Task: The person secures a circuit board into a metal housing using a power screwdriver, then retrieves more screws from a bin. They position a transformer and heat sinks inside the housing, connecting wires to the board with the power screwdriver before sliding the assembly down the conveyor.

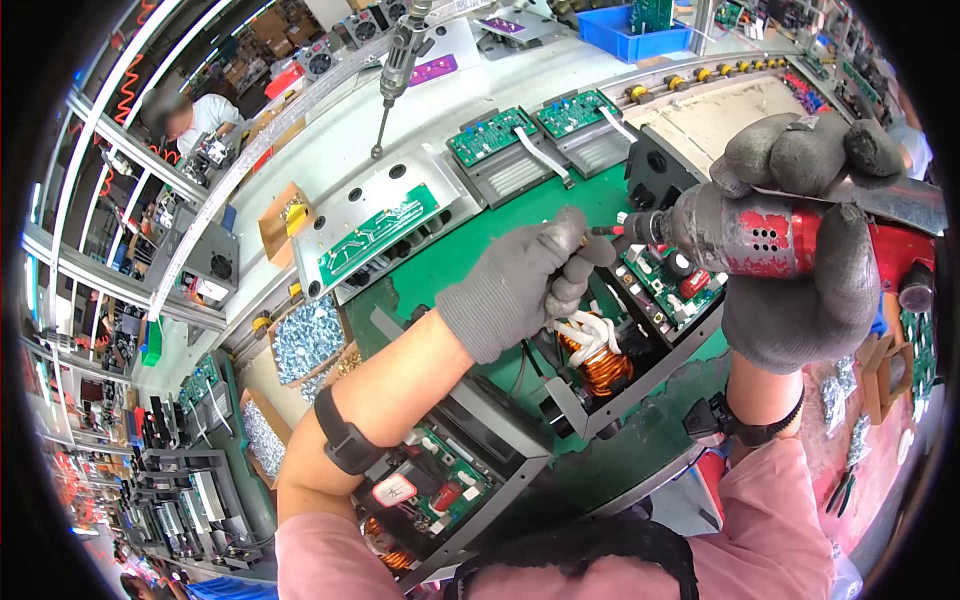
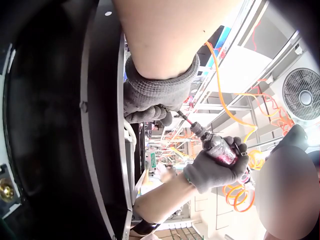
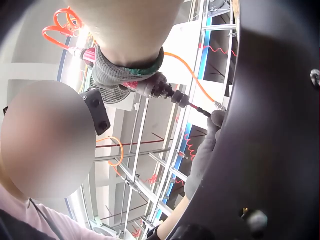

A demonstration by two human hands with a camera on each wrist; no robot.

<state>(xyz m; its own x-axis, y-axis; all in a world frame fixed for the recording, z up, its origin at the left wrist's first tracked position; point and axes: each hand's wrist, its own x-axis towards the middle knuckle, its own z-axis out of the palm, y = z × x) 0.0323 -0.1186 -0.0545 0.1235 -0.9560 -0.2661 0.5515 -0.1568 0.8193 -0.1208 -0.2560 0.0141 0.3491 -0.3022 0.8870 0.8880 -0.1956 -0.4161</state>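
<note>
In a grey glove, my right hand [image 1: 800, 250] grips a red and grey power driver [image 1: 750, 235], which points left in the head view. My gloved left hand [image 1: 520, 280] has its thumb and fingers pinched at the tip of the driver's bit [image 1: 603, 231]; whether a screw is there cannot be told. Below the left hand is an open dark metal case [image 1: 640, 385] with a copper coil [image 1: 604, 372], white sleeved wires [image 1: 590, 333] and a green circuit board [image 1: 672, 290]. The left wrist view shows the driver [image 2: 218, 149] held slantwise, its bit meeting the left fingers [image 2: 152, 115].
A second open case [image 1: 500, 490] lies under the left forearm. Boxes of screws [image 1: 308, 340] stand at the left. Circuit boards on metal trays [image 1: 492, 140] lie beyond the hands, and another driver [image 1: 400, 60] hangs above a metal panel [image 1: 385, 215]. A blue bin [image 1: 635, 42] stands farther back.
</note>
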